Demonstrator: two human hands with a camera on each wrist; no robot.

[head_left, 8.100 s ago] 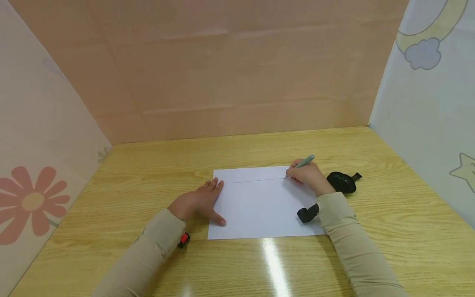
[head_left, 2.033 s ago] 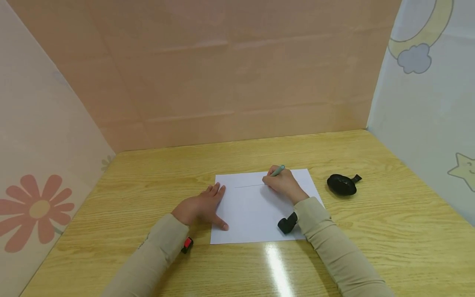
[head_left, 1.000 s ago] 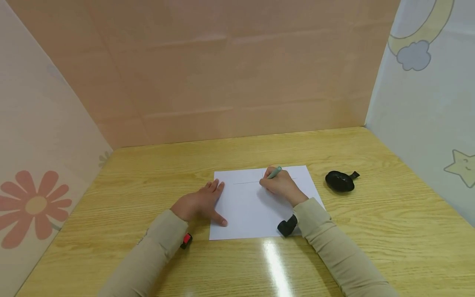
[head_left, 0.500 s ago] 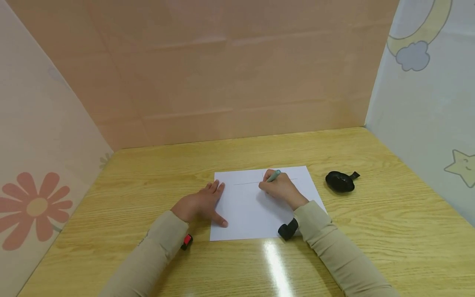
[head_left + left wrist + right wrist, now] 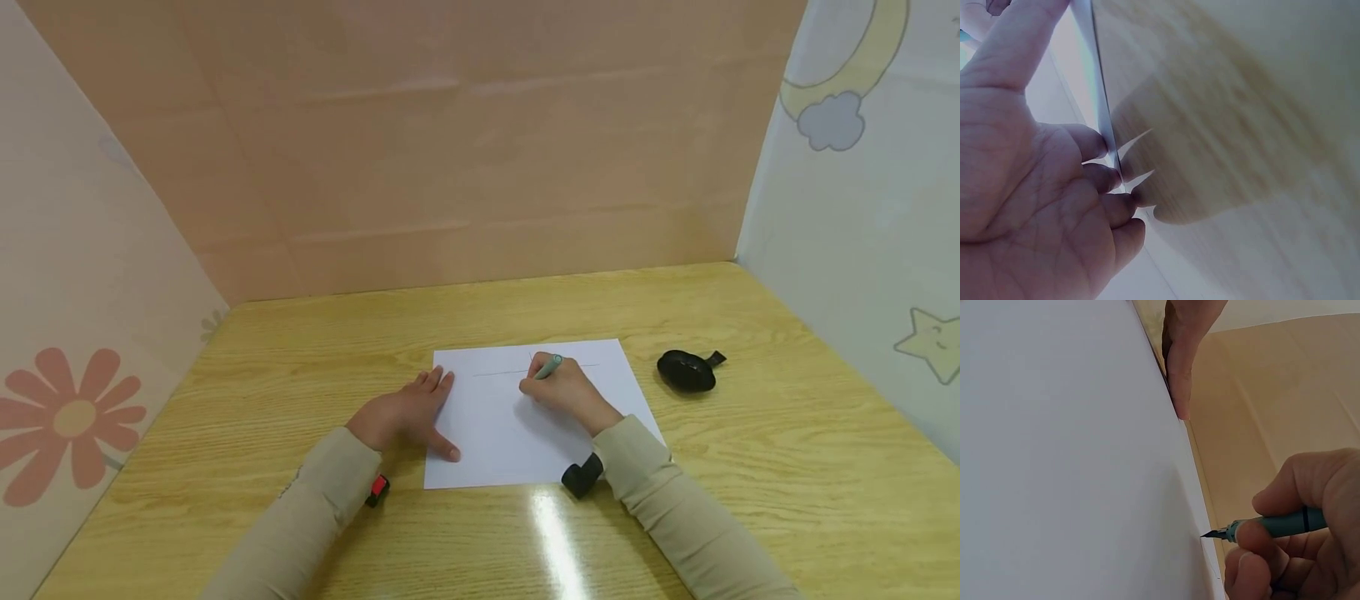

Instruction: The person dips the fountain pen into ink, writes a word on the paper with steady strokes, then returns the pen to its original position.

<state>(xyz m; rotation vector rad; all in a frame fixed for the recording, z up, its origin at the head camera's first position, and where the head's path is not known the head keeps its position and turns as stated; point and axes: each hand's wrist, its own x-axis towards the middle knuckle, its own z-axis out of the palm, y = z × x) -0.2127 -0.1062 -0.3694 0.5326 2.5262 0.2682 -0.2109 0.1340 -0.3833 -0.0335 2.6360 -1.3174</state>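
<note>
A sheet of white paper (image 5: pixel 487 446) lies on the wooden table. My left hand (image 5: pixel 408 412) rests across its left edge, thumb and fingers spread, holding nothing; its palm side fills much of the left wrist view. Over the paper's upper middle, my right hand (image 5: pixel 566 390) pinches a green fountain pen (image 5: pixel 1288 525), whose dark nib points at the sheet in the right wrist view. A thin horizontal line (image 5: pixel 495 373) runs across the upper part of the paper, partly hidden by the right hand. A short vertical line (image 5: pixel 530 357) shows just above the fingers.
To the right of the paper sits a black rounded object with a small tab (image 5: pixel 687 371). Black devices hang at both wrists, the right one (image 5: pixel 582 477) over the paper's near edge. Papered walls (image 5: pixel 465 167) enclose the table's back and sides.
Eight seconds ago the pen was at the horizontal line's right end. My right hand has since moved left, then slightly nearer; a short vertical line has appeared. My left hand stays in place.
</note>
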